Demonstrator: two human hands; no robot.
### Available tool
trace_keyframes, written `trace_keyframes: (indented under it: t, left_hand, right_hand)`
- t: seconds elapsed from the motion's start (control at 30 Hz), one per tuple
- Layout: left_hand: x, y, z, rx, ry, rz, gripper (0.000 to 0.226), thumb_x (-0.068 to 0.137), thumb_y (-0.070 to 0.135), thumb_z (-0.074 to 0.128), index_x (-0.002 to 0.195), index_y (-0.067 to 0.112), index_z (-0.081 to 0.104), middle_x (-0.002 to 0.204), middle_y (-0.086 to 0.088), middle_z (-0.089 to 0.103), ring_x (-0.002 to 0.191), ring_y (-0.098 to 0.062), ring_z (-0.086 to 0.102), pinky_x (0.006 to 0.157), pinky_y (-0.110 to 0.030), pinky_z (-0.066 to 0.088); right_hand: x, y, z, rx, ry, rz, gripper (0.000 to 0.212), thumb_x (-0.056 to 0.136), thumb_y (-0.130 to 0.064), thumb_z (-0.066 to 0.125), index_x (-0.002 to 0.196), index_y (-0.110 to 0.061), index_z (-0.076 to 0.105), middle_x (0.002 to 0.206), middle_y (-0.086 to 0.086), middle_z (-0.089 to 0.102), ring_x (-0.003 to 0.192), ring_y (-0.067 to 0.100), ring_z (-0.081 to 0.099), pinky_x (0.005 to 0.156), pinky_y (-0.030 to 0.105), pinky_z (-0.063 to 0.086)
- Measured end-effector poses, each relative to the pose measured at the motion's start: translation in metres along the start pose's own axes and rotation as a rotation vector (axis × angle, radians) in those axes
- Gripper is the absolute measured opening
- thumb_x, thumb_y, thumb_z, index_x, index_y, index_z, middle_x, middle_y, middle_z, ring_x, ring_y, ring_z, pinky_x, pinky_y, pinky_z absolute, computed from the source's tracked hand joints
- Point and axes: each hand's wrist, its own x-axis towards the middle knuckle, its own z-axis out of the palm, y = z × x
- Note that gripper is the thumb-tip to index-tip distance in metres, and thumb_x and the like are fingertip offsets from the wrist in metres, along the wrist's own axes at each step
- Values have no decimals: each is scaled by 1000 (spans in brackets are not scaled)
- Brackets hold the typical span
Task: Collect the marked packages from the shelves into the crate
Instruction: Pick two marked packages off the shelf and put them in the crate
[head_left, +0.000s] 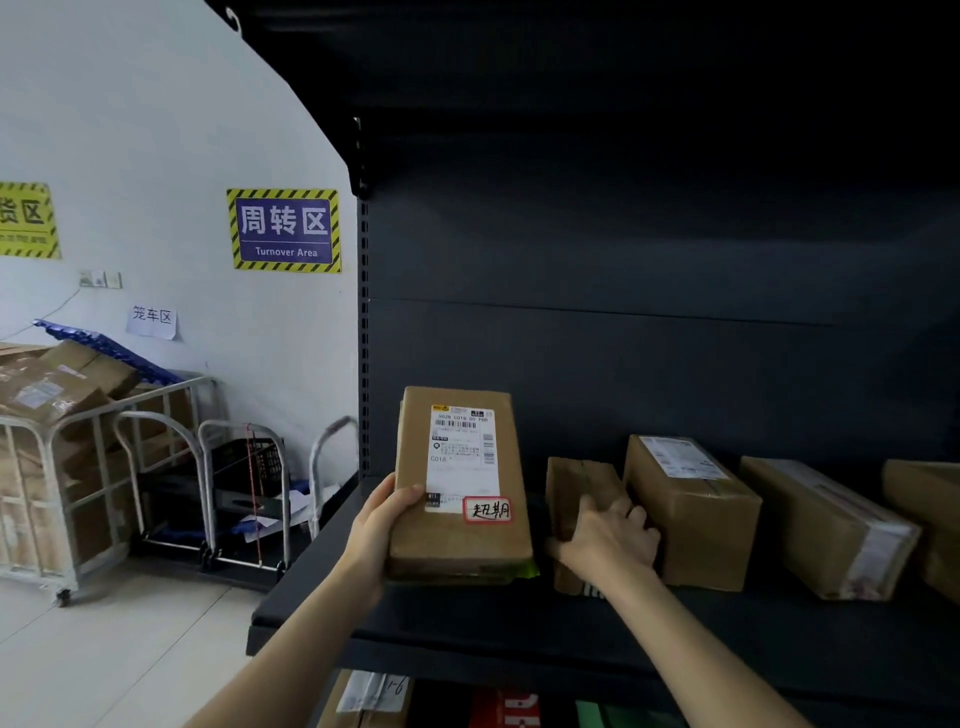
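currently left hand (382, 525) grips marked package (460, 540) upright at the shelf (311, 613) front, thumb on its face, fingers hidden behind. right hand (608, 545) curls fingers round small box (574, 483) on the shelf; plain boxes (696, 514) further back.

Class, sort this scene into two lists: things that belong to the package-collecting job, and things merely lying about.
Job: marked package held in the left hand; small box gripped by the right hand; shelf.
Lying about: Turnover Area sign; cage trolley of cartons; wall note.
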Motion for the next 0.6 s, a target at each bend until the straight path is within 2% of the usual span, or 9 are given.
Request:
trace_keyframes:
  t: [0.1,0.17,0.23,0.3,0.37,0.43,0.53,0.6]
  left_hand:
    - [2,-5,-3,12,2,-40,36,75,35,69,110,32,64,114,-12,69,108,-38,62,96,-54,49]
    - [3,-6,-5,17,14,-66,24,81,36,63,105,35,65,112,-12,69,105,-37,62,92,-51,50]
    - [3,-6,-6,16,19,-76,20,83,36,61,102,36,65,111,-11,68,104,-36,62,89,-49,50]
    - [4,-6,-7,11,23,-81,20,82,36,61,102,36,65,111,-11,68,104,-36,61,90,-49,49]
    - [4,-6,-9,10,23,-82,20,82,36,61,101,35,67,110,-10,69,103,-35,62,90,-49,49]
    - [4,-7,-11,5,16,-84,19,83,36,60,100,33,68,109,-10,70,97,-32,63,85,-45,50]
    - [3,-6,-12,-7,0,-86,17,84,35,60,97,31,70,104,-9,73,90,-28,65,77,-40,53]
    - [1,-6,-12,-10,-3,-84,20,84,34,59,101,29,69,103,-9,73,89,-28,66,75,-39,53]
  right_hand:
    - [1,11,2,76,74,22,76,76,-67,48,137,-25,32,135,14,40,119,33,36,92,41,37]
    - [0,21,1,255,90,25,71,79,-63,46,137,-26,32,131,12,45,119,34,37,92,42,37]
    - [-2,29,0,615,71,24,61,83,-55,47,134,-24,39,123,7,53,115,31,45,91,40,41]
    - [-7,33,1,1066,0,46,47,85,-46,51,123,-19,51,107,1,61,100,21,56,84,37,47]
    - [-12,34,7,1282,-64,96,36,86,-43,53,114,-19,54,101,-1,61,93,16,57,75,32,46]
    - [-14,36,16,1291,-72,116,30,88,-42,51,109,-21,55,103,0,61,92,16,56,74,31,44]
    - [-14,39,20,1226,-16,73,22,91,-39,49,103,-23,56,110,4,63,92,15,56,79,32,42]
    - [-13,37,17,1074,62,12,30,92,-39,47,116,-21,53,121,7,59,100,18,55,84,32,43]
